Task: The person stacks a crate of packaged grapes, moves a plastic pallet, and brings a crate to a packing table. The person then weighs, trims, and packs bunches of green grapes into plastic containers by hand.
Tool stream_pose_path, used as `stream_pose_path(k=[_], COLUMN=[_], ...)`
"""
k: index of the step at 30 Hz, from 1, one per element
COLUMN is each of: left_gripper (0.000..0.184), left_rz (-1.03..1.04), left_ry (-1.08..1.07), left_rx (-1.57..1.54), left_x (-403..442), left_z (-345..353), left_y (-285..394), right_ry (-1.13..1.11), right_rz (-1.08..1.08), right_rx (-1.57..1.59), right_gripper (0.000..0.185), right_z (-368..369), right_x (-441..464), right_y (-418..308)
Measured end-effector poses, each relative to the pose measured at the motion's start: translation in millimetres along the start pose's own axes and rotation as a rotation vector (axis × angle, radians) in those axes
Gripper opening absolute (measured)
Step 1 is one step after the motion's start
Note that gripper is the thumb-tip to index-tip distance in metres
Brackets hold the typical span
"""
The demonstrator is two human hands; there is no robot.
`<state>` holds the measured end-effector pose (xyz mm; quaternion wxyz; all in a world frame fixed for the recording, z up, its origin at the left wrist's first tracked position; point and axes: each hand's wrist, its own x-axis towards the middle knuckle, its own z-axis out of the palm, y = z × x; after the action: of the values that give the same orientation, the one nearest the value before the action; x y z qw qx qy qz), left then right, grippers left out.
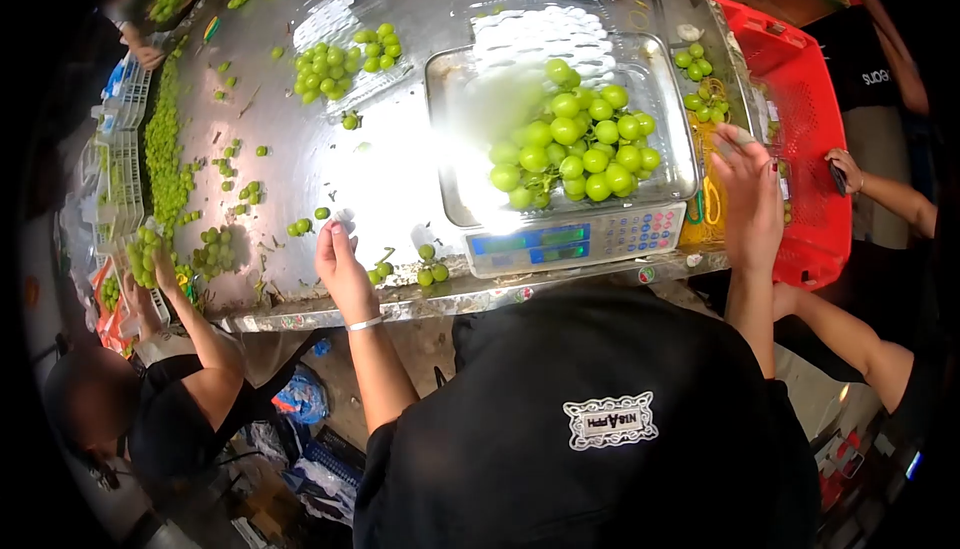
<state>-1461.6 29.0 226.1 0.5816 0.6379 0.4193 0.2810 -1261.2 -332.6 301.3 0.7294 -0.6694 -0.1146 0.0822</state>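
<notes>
A digital scale stands at the table's front edge, bearing a metal tray. On the tray, a clear plastic box holds a large bunch of green grapes. My left hand is left of the scale with thumb and fingers pressed together; what they hold, if anything, is too small to make out. Single grapes and small grape clusters lie around it. My right hand is raised right of the scale, fingers stretched out and slightly blurred, holding nothing visible.
Another box of grapes sits behind on the metal table. Yellow scissors lie right of the scale, beside a red crate. At the left, a co-worker's hand holds grapes by white baskets. Other people stand close by.
</notes>
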Motion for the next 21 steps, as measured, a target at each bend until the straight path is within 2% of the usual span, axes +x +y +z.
stream_pose_path(k=[2, 3, 6, 7, 8, 10, 11, 12, 13, 15, 17, 20, 21], left_gripper=[0.024, 0.024, 0.024, 0.023, 0.023, 0.023, 0.022, 0.022, 0.022, 0.022, 0.021, 0.02, 0.019], left_rz=[-0.009, -0.004, 0.001, 0.009, 0.017, 0.022, 0.022, 0.023, 0.024, 0.031, 0.037, 0.054, 0.123], left_ry=[0.027, 0.012, -0.007, -0.006, -0.007, -0.012, -0.019, -0.025, -0.027, -0.056, -0.059, -0.064, -0.089], left_rx=[0.001, -0.018, -0.035, -0.034, -0.034, -0.025, -0.033, -0.043, -0.048, -0.068, -0.074, -0.068, 0.075], left_x=[0.1, -0.4, -0.5, -1.2, -1.2, -1.2, -2.1, -2.4, -2.5, -2.9, -3.5, -9.7, -12.5], left_z=[-1.8, -1.8, -2.3, -0.7, 0.5, 1.5, 2.9, 4.7, 5.9, 8.4, 14.0, 25.9, 30.1], left_y=[3.2, 6.4, 8.4, 9.4, 9.9, 8.6, 9.3, 9.3, 8.5, 6.5, 5.7, 13.7, 17.7], right_ry=[0.195, 0.252, 0.253, 0.267, 0.269, 0.135, 0.119, 0.031, -0.099, -0.333, -0.39, -0.425, -0.462], right_rz=[0.033, 0.03, 0.033, 0.027, 0.029, -0.108, -0.109, -0.153, -0.124, -0.082, -0.592, -0.54, -0.437], right_rx=[-0.146, -0.124, -0.169, -0.189, -0.187, -0.388, -0.391, -0.534, -0.524, -0.955, -1.11, -1.001, -1.034], right_gripper=[0.042, 0.036, 0.034, 0.027, 0.027, 0.021, 0.023, 0.028, 0.033, 0.034, 0.034, 0.033, 0.029], right_z=[-8.3, -13.4, -27.3, -26.4, -22.0, -6.7, 4.0, 12.2, 27.4, 50.1, 60.6, 67.2, 68.5], right_x=[-2.1, -2.1, -5.8, -7.7, -8.5, -10.8, -12.5, -12.7, -14.9, -10.4, 1.3, 23.4, 34.2], right_y=[7.8, 11.6, 20.6, 21.6, 20.7, 16.4, 14.1, 11.2, 0.7, -7.5, 10.6, -3.4, -11.7])
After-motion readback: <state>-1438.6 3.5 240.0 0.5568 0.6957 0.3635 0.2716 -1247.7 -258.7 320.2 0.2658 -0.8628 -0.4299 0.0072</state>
